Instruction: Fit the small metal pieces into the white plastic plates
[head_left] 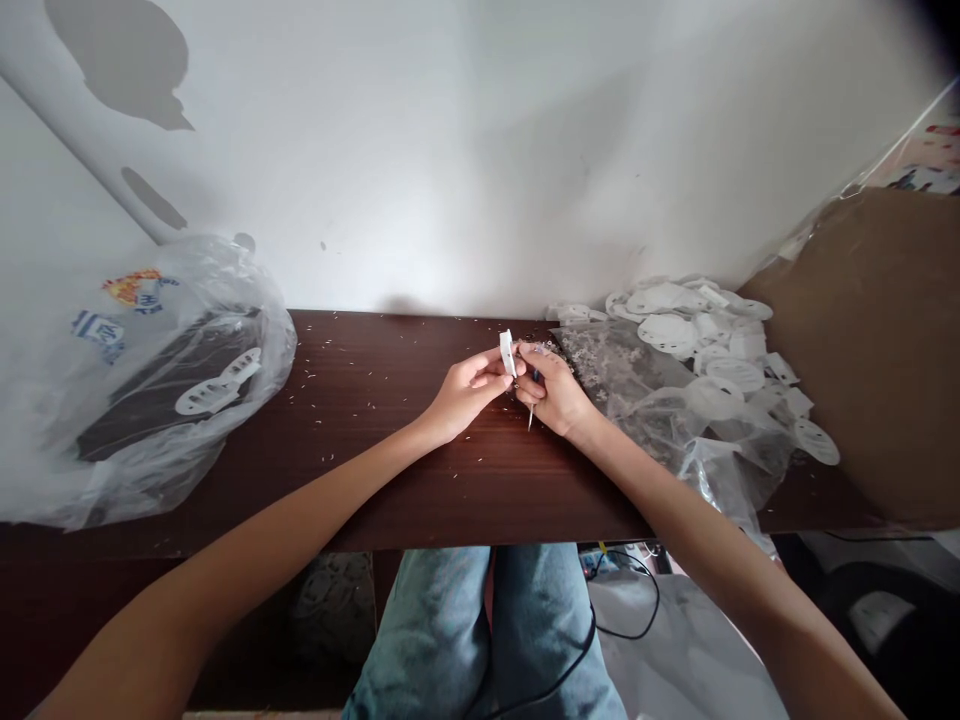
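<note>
left hand point(466, 393) pinches a narrow white piece point(508, 353); right hand point(560, 392) grips a slim tool point(531, 417) above the glossy tabletop point(442, 505).

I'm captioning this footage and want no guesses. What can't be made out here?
In the head view:
Thin object: upper part covered by the right hand.
White pile: lower pieces buried under upper ones.
Scattered bits: too small to identify.
Brown cardboard: cut off by the right edge.

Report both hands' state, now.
Left hand: closed, pinching a small, narrow, white plastic-looking piece.
Right hand: closed on a thin, pale, rod-like item, mostly hidden by the fingers.
</note>
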